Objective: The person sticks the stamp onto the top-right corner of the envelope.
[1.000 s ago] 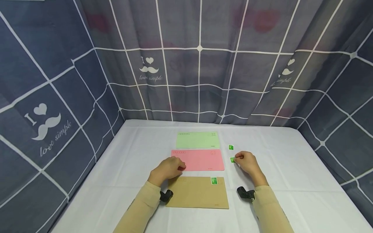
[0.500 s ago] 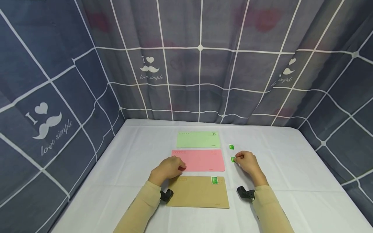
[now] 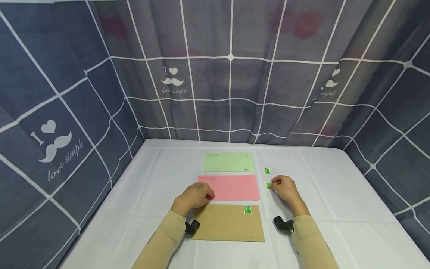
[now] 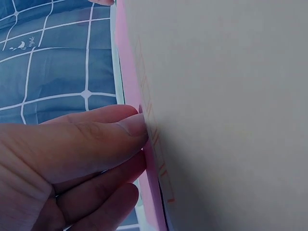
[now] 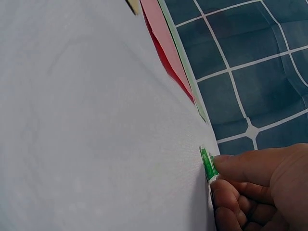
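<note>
In the head view a pink envelope point(image 3: 231, 188) lies between a light green envelope point(image 3: 228, 162) behind and a brown envelope point(image 3: 228, 223) in front. My left hand point(image 3: 195, 196) is over the pink envelope's near left corner, and its curled fingers and thumb pinch that edge; other fingertips are partly hidden. To the right, my right hand point(image 3: 285, 188) pinches a small green stamp point(image 3: 268, 185) at its edge, low over the cloth. Behind it lies another green stamp point(image 3: 267, 170). A stamp point(image 3: 247, 209) sits near the brown envelope's upper right corner.
A white cloth point(image 3: 161, 160) covers the table. Dark gridded curtains point(image 3: 208, 82) stand along its back and sides. A black wrist camera point(image 3: 192, 226) on the left sleeve overlaps the brown envelope's left edge.
The pink envelope has slid slightly nearer, narrowing the gap to the brown one. Both hands stay almost in place; the view itself shifts slightly.
</note>
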`<state>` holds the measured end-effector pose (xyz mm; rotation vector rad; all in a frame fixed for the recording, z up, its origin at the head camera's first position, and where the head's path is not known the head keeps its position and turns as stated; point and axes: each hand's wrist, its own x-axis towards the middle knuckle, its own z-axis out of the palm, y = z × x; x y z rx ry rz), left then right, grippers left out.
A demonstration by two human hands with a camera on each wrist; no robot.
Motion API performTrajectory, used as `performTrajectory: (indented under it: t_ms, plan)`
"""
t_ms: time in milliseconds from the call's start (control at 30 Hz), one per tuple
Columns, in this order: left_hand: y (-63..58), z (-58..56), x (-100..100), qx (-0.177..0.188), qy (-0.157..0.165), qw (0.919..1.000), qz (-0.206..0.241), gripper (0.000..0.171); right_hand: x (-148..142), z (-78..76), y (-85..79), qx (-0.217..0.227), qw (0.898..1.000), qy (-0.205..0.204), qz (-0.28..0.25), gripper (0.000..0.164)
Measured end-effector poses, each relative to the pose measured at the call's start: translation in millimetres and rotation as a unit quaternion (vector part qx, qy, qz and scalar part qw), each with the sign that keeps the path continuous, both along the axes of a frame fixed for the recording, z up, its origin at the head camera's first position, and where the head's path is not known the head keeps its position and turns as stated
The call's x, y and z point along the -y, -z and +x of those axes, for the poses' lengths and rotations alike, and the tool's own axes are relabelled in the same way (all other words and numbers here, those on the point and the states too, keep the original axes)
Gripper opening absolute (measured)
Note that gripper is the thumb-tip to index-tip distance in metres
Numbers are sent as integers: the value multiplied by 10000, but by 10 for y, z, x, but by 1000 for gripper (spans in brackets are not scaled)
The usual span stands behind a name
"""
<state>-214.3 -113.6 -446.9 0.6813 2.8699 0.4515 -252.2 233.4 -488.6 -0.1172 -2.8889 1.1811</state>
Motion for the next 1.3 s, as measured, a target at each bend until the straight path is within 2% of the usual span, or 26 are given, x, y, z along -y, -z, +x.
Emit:
performTrajectory:
  t_ms: [767, 1300]
  plan:
    - [-41, 20, -5, 123, 101, 9998, -120, 24, 16, -8, 13, -150, 9998, -121, 111, 16]
    - [-60, 45, -17, -84, 155, 9997, -155, 22, 30, -2, 21, -170, 9998, 21, -107, 15]
